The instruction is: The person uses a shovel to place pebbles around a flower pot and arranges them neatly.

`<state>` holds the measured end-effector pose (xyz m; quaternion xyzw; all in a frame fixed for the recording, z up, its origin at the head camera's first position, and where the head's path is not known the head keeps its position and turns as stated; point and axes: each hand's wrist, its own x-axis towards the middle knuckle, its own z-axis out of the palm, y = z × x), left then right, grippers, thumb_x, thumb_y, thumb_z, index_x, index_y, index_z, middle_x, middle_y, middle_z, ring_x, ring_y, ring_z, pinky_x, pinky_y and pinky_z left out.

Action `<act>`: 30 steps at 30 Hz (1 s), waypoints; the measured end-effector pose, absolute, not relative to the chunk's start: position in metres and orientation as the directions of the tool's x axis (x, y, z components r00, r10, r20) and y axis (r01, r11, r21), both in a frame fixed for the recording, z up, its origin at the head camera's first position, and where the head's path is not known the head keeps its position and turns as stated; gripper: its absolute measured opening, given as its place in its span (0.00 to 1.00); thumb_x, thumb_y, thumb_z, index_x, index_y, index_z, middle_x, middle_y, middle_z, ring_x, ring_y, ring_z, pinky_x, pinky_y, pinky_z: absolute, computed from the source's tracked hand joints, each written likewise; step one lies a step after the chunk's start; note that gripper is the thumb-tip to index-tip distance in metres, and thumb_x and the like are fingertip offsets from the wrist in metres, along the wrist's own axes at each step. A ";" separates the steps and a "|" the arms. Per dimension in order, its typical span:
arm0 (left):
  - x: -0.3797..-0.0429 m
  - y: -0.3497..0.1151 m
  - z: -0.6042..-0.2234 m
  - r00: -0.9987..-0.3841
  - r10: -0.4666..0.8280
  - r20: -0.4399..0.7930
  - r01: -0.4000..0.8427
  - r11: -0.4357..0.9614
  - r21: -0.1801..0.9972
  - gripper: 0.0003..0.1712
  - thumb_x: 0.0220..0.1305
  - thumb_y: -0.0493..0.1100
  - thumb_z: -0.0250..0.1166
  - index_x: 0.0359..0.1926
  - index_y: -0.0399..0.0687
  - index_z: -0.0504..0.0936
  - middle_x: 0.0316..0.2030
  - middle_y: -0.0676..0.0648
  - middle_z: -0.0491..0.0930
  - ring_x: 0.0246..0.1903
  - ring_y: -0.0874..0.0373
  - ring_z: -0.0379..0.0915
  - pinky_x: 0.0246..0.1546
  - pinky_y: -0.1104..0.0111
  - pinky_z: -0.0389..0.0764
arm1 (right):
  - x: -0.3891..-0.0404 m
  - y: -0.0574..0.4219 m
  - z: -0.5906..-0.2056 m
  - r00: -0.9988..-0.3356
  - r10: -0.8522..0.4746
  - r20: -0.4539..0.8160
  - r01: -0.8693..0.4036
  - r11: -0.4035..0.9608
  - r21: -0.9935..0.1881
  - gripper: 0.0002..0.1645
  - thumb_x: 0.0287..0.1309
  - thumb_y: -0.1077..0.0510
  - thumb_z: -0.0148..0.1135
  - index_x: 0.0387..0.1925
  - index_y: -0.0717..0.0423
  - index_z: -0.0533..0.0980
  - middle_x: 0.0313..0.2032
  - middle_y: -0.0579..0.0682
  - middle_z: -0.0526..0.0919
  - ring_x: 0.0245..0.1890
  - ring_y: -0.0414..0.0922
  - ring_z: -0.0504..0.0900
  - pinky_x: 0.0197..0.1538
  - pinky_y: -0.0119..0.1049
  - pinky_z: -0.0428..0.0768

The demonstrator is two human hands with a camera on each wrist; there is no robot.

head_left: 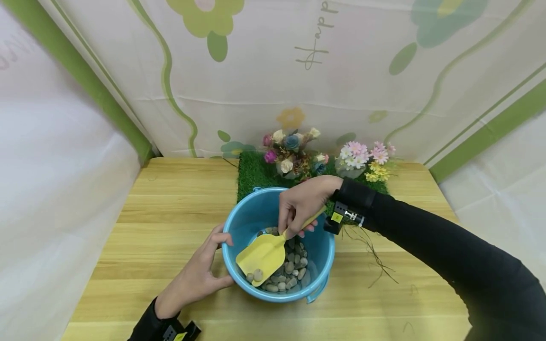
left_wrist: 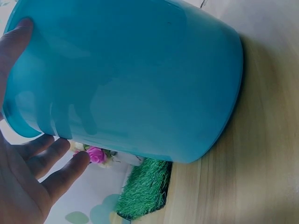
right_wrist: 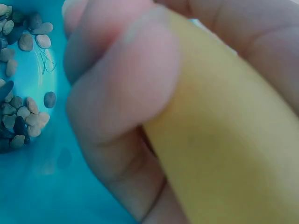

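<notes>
A blue bucket [head_left: 235,213] stands on the wooden table with many pebbles [head_left: 294,265] in its bottom. Over the bucket my right hand [head_left: 304,201] grips the handle of a yellow toy shovel [head_left: 263,255]; its blade points left and down inside the rim and bears two pebbles near its tip. Close up in the right wrist view, fingers wrap the yellow handle [right_wrist: 219,126]. My left hand [head_left: 200,272] holds the bucket's left side, one finger hooked over the rim and the thumb against the outer wall. In the left wrist view the other fingers [left_wrist: 65,177] spread beside the wall.
Behind the bucket lies an artificial grass mat [head_left: 251,175] with a mixed bouquet [head_left: 292,147] and pink and yellow flowers [head_left: 362,156] on it. Thin dry strands [head_left: 375,255] lie on the table [head_left: 170,203] at the right. A patterned curtain [head_left: 273,80] hangs behind.
</notes>
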<state>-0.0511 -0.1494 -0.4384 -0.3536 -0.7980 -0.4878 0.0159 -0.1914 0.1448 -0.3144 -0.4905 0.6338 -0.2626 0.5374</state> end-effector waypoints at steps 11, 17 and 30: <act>-0.052 -0.149 -0.439 -0.745 0.549 0.379 0.587 0.270 0.763 0.36 0.56 0.45 0.79 0.53 0.48 0.62 0.73 0.38 0.57 0.66 0.38 0.62 0.56 0.51 0.78 | -0.190 0.168 -0.312 0.008 -0.925 -0.381 -0.281 0.363 -0.888 0.14 0.74 0.59 0.58 0.54 0.55 0.84 0.32 0.54 0.87 0.21 0.56 0.78 0.28 0.37 0.80; -0.051 -0.149 -0.439 -0.749 0.546 0.377 0.583 0.272 0.765 0.39 0.51 0.39 0.81 0.54 0.48 0.62 0.72 0.38 0.58 0.66 0.37 0.61 0.56 0.52 0.78 | -0.189 0.188 -0.307 -0.044 -0.936 -0.350 -0.289 0.348 -0.892 0.16 0.74 0.60 0.57 0.57 0.54 0.83 0.31 0.55 0.87 0.20 0.54 0.79 0.28 0.38 0.81; -0.051 -0.149 -0.438 -0.748 0.547 0.376 0.583 0.270 0.766 0.36 0.58 0.52 0.78 0.54 0.48 0.62 0.72 0.38 0.58 0.66 0.37 0.62 0.55 0.51 0.78 | -0.185 0.235 -0.292 -0.129 -0.947 -0.296 -0.274 0.320 -0.907 0.16 0.75 0.64 0.56 0.57 0.55 0.83 0.28 0.53 0.85 0.17 0.56 0.74 0.22 0.46 0.79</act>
